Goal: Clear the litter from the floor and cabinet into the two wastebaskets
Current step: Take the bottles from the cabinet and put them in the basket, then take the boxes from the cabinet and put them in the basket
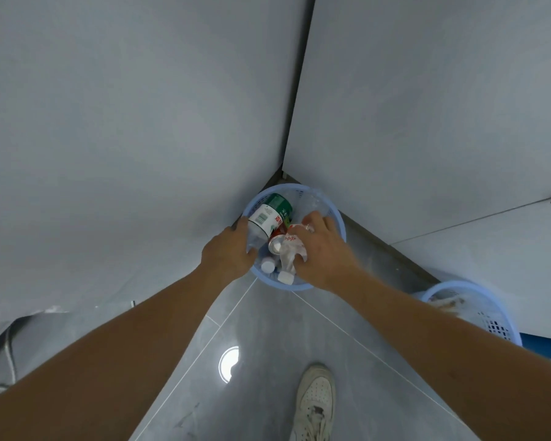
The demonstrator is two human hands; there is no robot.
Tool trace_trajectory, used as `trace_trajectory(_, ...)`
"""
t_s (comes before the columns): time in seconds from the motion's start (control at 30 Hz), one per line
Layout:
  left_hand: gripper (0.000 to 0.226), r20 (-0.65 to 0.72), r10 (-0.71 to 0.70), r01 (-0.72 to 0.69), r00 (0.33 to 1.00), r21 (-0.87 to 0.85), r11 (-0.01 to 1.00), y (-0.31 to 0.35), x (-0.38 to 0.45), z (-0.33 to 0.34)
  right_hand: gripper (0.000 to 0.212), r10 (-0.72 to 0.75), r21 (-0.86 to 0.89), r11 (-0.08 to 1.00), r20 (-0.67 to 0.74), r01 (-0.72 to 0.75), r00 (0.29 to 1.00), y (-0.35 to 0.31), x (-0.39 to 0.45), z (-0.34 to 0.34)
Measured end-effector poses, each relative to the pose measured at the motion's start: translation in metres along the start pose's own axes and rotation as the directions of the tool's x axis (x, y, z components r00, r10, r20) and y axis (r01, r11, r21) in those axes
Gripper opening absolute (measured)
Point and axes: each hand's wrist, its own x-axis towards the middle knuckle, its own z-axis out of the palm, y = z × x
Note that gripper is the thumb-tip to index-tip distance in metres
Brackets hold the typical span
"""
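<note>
A light blue wastebasket (299,190) stands in the corner of two white walls. My left hand (228,251) is over its left rim, closed around a clear plastic bottle with a green and white label (269,214). My right hand (322,253) is over the right side, gripping a crumpled clear bottle with red print (291,249). Between them lies a red can (275,241). White bottle caps (268,265) show lower in the basket. A second light blue wastebasket (477,310) sits at the right, partly behind my right forearm, with pale litter inside.
Grey glossy floor tiles (268,329) spread below, with a lamp reflection (229,362). My white shoe (315,402) stands at the bottom. A dark cable (10,338) and grey item lie at the far left. White cabinet panels (458,218) run along the right.
</note>
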Motion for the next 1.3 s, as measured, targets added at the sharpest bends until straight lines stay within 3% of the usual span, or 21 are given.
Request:
trace_trajectory(0.17, 0.082, -0.050, -0.013, 0.013, 0.999, 0.010, 1.000, -0.004, -0.003, -0.003, 0.055, 0.006, -0.055, 0.998, -0.027, -0.007, 1.000, -0.002, -0.002, -0.002)
trace_trajectory(0.33, 0.071, -0.189, 0.103, -0.091, 0.976, 0.073, 0.993, -0.006, -0.038, -0.026, 0.047, -0.009, -0.051, 0.999, -0.064, 0.006, 0.998, -0.022, -0.017, -0.020)
trace_trajectory(0.47, 0.065, -0.210, 0.150, -0.144, 0.966, 0.043, 0.989, -0.002, -0.099, -0.062, 0.038, -0.035, -0.019, 0.999, -0.078, 0.034, 0.996, -0.064, -0.046, -0.047)
trace_trajectory(0.6, 0.061, -0.213, 0.129, -0.136, 0.968, -0.017, 0.991, -0.008, -0.185, -0.120, 0.035, -0.026, 0.059, 0.998, -0.136, 0.034, 0.990, -0.135, -0.092, -0.095)
trace_trajectory(0.73, 0.078, -0.192, 0.112, -0.124, 0.975, -0.052, 0.991, -0.025, -0.287, -0.196, 0.035, -0.024, 0.085, 0.996, -0.126, 0.035, 0.992, -0.221, -0.156, -0.153)
trace_trajectory(1.0, 0.057, -0.351, 0.175, -0.212, 0.920, -0.069, 0.975, -0.117, -0.484, -0.353, 0.035, -0.155, 0.168, 0.970, -0.136, 0.177, 0.979, -0.430, -0.263, -0.229)
trace_trajectory(1.1, 0.053, -0.423, 0.082, -0.128, 0.903, -0.082, 0.988, -0.179, -0.531, -0.392, 0.029, -0.261, 0.166, 0.947, -0.108, 0.277, 0.959, -0.514, -0.266, -0.220)
trace_trajectory(1.3, 0.049, -0.497, -0.286, 0.176, 0.820, -0.257, 0.950, -0.313, -0.572, -0.414, 0.028, -0.419, 0.149, 0.897, -0.021, 0.417, 0.908, -0.647, -0.202, -0.177)
